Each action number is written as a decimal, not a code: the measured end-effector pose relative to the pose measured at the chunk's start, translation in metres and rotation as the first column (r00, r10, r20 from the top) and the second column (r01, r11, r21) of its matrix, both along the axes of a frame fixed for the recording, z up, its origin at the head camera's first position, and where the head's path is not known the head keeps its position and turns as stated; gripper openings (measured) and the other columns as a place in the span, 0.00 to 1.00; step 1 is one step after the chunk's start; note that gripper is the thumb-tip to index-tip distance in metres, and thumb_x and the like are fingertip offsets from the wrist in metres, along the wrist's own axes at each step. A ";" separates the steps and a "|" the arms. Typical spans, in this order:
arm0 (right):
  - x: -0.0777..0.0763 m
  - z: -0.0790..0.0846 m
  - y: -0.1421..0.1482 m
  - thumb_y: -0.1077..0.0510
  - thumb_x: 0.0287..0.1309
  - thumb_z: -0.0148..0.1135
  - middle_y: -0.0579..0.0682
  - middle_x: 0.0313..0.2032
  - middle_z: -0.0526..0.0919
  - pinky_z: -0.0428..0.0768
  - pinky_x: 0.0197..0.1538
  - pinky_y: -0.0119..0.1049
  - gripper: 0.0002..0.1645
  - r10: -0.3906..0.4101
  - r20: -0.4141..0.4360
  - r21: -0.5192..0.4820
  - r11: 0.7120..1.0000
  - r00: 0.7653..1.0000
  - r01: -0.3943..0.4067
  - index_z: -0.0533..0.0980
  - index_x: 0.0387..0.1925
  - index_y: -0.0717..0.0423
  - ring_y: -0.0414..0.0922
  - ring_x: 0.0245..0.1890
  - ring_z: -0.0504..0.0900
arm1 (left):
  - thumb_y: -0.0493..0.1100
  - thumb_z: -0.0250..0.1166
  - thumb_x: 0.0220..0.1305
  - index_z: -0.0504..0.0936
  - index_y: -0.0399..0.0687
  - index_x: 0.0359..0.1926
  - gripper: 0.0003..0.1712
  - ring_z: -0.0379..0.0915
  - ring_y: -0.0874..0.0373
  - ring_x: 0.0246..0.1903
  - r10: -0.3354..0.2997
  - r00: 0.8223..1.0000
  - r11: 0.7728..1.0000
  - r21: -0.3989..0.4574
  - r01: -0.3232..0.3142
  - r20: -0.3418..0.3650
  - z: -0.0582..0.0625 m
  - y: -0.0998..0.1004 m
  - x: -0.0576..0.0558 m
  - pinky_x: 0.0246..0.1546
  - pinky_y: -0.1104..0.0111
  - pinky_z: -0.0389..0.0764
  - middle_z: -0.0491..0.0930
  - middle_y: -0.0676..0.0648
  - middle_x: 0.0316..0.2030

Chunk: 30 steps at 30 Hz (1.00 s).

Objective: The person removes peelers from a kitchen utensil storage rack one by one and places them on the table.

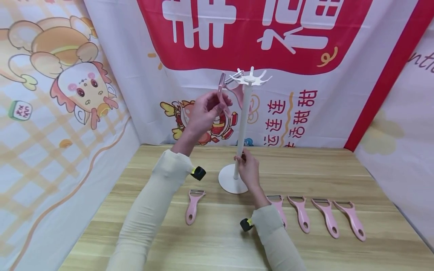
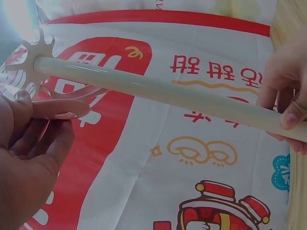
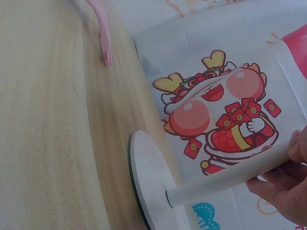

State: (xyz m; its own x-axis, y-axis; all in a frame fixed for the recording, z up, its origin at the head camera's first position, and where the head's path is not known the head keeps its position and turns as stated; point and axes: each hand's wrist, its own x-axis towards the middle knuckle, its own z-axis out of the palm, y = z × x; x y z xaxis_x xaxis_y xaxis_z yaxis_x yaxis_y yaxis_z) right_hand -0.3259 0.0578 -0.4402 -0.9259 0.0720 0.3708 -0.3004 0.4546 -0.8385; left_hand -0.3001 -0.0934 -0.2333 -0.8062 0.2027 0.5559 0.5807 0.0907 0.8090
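My left hand [image 1: 203, 113] pinches a pink peeler [image 1: 221, 98] by its handle, blade end up, beside the hooked top [image 1: 250, 79] of a white stand. A second pink peeler [image 1: 238, 93] hangs at those hooks, partly behind the pole. Low on the white pole [image 1: 243, 124], my right hand [image 1: 249, 169] grips it between thumb and fingers, a little above the round base [image 1: 230, 180]. The left wrist view shows the held peeler's handle [image 2: 60, 109] near the hooks, its blade hidden.
On the wooden table [image 1: 217, 241], one pink peeler [image 1: 192, 209] lies left of the stand. Several more, including a peeler [image 1: 327, 218], lie in a row at the right, one partly covered by my right arm. A printed cloth [image 1: 200, 79] hangs close behind the stand.
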 end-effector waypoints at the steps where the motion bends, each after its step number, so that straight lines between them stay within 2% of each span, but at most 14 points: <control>1: 0.000 0.000 0.000 0.60 0.61 0.56 0.52 0.36 0.83 0.79 0.50 0.47 0.11 0.000 0.003 0.000 1.000 1.000 0.000 0.74 0.45 0.58 0.49 0.43 0.81 | 0.34 0.56 0.64 0.74 0.38 0.50 0.14 0.76 0.53 0.49 0.002 1.000 1.000 0.001 -0.002 0.001 0.000 -0.001 0.001 0.51 0.68 0.77 0.77 0.39 0.47; 7: 0.001 -0.001 0.000 0.59 0.61 0.56 0.51 0.37 0.82 0.79 0.51 0.47 0.11 -0.009 0.032 -0.002 1.000 0.999 0.009 0.74 0.45 0.54 0.49 0.44 0.81 | 0.34 0.56 0.63 0.73 0.37 0.51 0.15 0.76 0.53 0.49 0.014 0.999 1.000 0.003 -0.014 0.034 -0.003 -0.008 0.002 0.52 0.69 0.76 0.77 0.36 0.48; 10: 0.001 -0.002 -0.001 0.59 0.62 0.56 0.50 0.37 0.82 0.79 0.51 0.46 0.10 -0.016 0.037 -0.004 1.000 0.999 0.016 0.74 0.45 0.53 0.49 0.44 0.81 | 0.35 0.57 0.63 0.73 0.38 0.51 0.15 0.76 0.51 0.49 0.012 0.999 1.000 0.010 -0.013 0.043 -0.009 -0.014 -0.004 0.51 0.69 0.77 0.77 0.37 0.47; 15: 0.001 -0.002 0.000 0.60 0.61 0.56 0.51 0.37 0.82 0.79 0.51 0.47 0.12 -0.008 0.038 -0.012 1.000 0.999 0.008 0.74 0.47 0.56 0.49 0.44 0.81 | 0.40 0.59 0.62 0.74 0.41 0.49 0.15 0.77 0.53 0.45 0.045 0.998 0.999 -0.007 -0.045 0.038 -0.018 -0.022 -0.013 0.48 0.69 0.79 0.78 0.42 0.43; 20: 0.001 -0.002 0.000 0.59 0.61 0.56 0.50 0.37 0.82 0.78 0.52 0.47 0.12 -0.007 0.048 -0.017 1.000 0.999 0.008 0.74 0.47 0.55 0.49 0.45 0.81 | 0.43 0.61 0.60 0.74 0.40 0.47 0.15 0.75 0.54 0.40 0.080 0.997 0.996 -0.050 -0.079 0.015 -0.023 -0.026 -0.011 0.43 0.68 0.80 0.77 0.41 0.40; 30: 0.002 0.000 0.000 0.60 0.61 0.56 0.50 0.37 0.82 0.79 0.51 0.46 0.12 -0.005 0.030 -0.018 1.000 1.000 0.005 0.74 0.47 0.54 0.49 0.44 0.81 | 0.43 0.65 0.57 0.79 0.44 0.46 0.16 0.75 0.53 0.35 0.129 0.991 0.986 -0.108 -0.125 0.029 -0.029 -0.036 -0.004 0.39 0.68 0.80 0.79 0.45 0.36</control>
